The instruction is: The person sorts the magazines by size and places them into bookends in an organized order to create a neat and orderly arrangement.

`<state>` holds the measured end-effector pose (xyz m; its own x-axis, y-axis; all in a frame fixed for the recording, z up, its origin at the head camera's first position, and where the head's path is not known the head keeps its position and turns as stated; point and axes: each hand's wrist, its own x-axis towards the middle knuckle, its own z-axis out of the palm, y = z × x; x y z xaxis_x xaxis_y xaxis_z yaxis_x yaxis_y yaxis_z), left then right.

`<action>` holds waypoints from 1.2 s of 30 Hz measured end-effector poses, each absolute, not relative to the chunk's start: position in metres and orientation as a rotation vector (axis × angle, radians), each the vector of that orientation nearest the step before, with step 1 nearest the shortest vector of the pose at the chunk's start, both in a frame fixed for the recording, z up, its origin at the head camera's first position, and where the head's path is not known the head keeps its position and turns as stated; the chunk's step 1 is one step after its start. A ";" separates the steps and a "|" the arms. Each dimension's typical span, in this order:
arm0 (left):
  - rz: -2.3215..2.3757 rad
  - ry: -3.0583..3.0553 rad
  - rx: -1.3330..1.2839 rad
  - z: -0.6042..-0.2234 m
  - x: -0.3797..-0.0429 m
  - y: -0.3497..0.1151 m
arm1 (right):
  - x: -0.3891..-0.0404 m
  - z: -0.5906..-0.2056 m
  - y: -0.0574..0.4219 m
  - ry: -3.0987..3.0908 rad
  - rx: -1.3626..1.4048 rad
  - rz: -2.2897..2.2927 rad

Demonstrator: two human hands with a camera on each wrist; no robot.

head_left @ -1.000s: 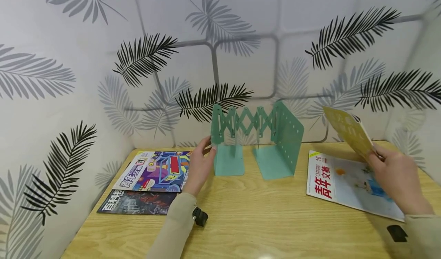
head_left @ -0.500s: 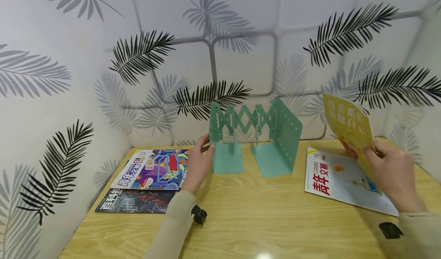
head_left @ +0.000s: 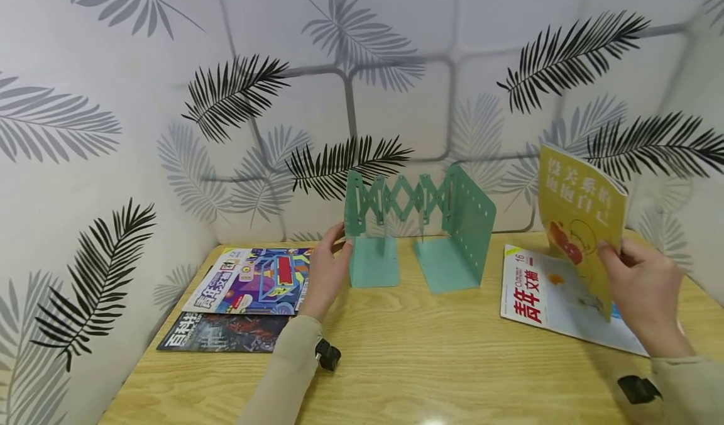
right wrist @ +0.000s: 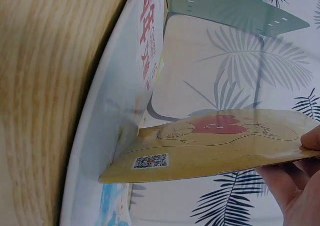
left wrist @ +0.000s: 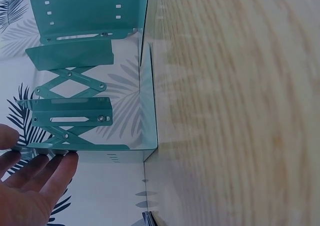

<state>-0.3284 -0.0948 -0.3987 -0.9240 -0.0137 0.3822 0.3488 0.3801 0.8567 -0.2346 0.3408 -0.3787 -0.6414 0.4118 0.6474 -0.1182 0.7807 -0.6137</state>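
My right hand (head_left: 647, 293) has turned its gripped booklet (head_left: 577, 224) more upright. My left hand (head_left: 327, 274) holds the bookend (head_left: 472, 220), still apart.

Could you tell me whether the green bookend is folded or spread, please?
The bookend is spread: its end plates stand apart and its crossed bars form open diamonds.

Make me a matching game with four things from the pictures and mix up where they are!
1. yellow booklet
2. green bookend
3. dark magazine
4. red-titled magazine

A. partly under a colourful magazine
B. held in the right hand
C. lying flat on the table, right of the bookend
D. touched by the left hand

Right pairs: 1-B, 2-D, 3-A, 4-C
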 end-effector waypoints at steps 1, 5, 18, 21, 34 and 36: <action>-1.558 -2.317 -0.291 -0.399 -0.328 -0.095 | -0.235 -0.379 0.341 -2.121 -0.221 0.815; -1.555 -2.309 -0.294 -0.400 -0.329 -0.096 | -0.234 -0.380 0.340 -2.104 -0.263 0.869; -1.557 -2.298 -0.305 -0.399 -0.331 -0.097 | -0.224 -0.377 0.334 -2.064 -0.258 0.986; -1.556 -2.301 -0.304 -0.399 -0.332 -0.097 | -0.222 -0.376 0.332 -2.058 -0.250 1.019; -1.567 -2.294 -0.313 -0.401 -0.332 -0.095 | -0.212 -0.375 0.323 -2.042 -0.225 1.079; -1.570 -2.291 -0.316 -0.400 -0.331 -0.095 | -0.210 -0.375 0.322 -2.044 -0.224 1.073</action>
<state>-0.3310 -0.0948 -0.4004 -0.9159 -0.0106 0.4013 0.3705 0.3629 0.8550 -0.2103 0.3217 -0.3750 -0.6646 0.4821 0.5708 -0.1961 0.6246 -0.7559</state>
